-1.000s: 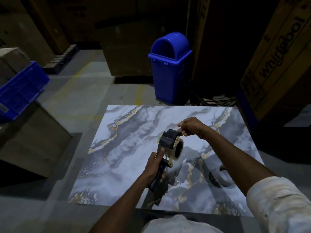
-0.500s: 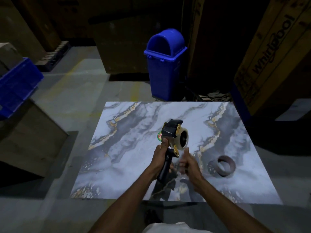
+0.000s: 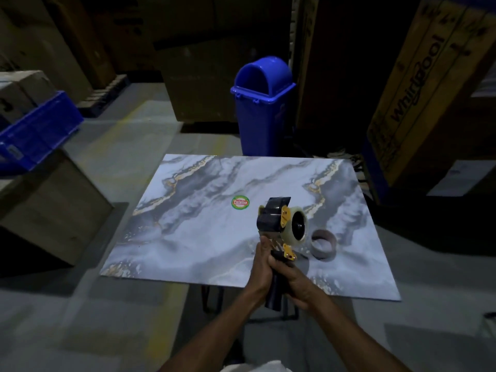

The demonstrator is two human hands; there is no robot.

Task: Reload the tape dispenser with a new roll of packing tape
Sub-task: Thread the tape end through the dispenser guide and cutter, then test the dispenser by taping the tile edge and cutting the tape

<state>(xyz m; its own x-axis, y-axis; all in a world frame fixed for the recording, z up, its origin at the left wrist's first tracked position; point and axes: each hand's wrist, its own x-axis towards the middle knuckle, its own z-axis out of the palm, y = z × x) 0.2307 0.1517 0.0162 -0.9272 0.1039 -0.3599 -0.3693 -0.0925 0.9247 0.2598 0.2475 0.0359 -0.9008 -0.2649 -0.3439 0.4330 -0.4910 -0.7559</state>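
Note:
A black and yellow tape dispenser stands upright above the marble-patterned table, with a clear roll of packing tape mounted on its hub. My left hand grips the dark handle from the left. My right hand wraps the same handle from the right, just below the yellow bracket. An empty brown cardboard core lies on the table to the right of the dispenser.
A round green and red sticker is on the tabletop. A blue swing-lid bin stands behind the table. Large cardboard boxes rise at the right, and a blue crate sits on a box at the left.
My right hand left the dispenser's top, dropped toward me and now grips the handle beside my left hand. The dispenser sits further right in view, near the empty core.

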